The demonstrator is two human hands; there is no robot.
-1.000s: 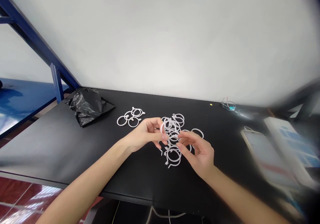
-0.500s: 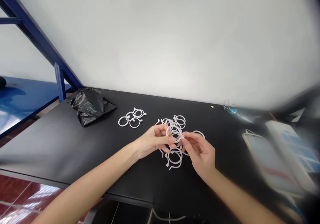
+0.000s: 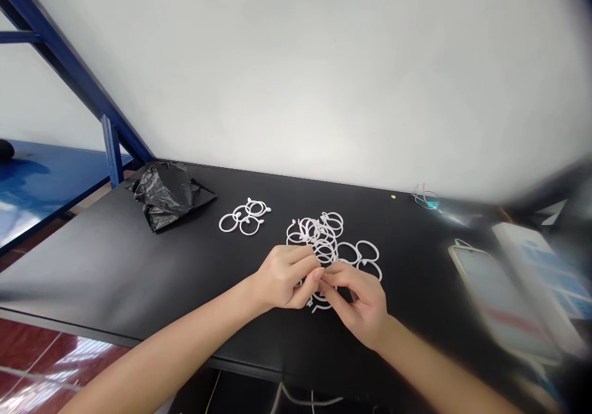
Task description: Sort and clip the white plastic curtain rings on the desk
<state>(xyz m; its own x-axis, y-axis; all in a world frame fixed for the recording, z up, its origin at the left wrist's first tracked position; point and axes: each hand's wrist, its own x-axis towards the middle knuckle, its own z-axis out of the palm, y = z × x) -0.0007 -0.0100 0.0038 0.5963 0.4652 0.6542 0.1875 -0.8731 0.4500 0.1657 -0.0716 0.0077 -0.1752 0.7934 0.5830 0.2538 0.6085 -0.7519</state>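
Observation:
My left hand (image 3: 290, 278) is closed, its thumb pressed against the curled forefinger. Touching it at the fingertips, my right hand (image 3: 358, 298) pinches with thumb and forefinger. A white plastic ring with a small snap clasp, visible between the hands a moment ago, is now almost wholly hidden by the fingers. Under and behind both hands lies a loose pile of similar white rings (image 3: 324, 235), some with their ends apart. Farther left sits a smaller group of white rings (image 3: 239, 216), overlapping one another on the black tabletop (image 3: 222, 297).
A crumpled black plastic bag (image 3: 166, 197) lies at the back left. To the right are a phone (image 3: 502, 297) in a pale case and a white-and-blue box (image 3: 546, 266). What looks like glasses (image 3: 428, 203) rests near the white wall (image 3: 296, 81).
Both hands have moved slightly down and toward each other. My left hand has turned over and curled closed, covering the ring that showed between the fingers.

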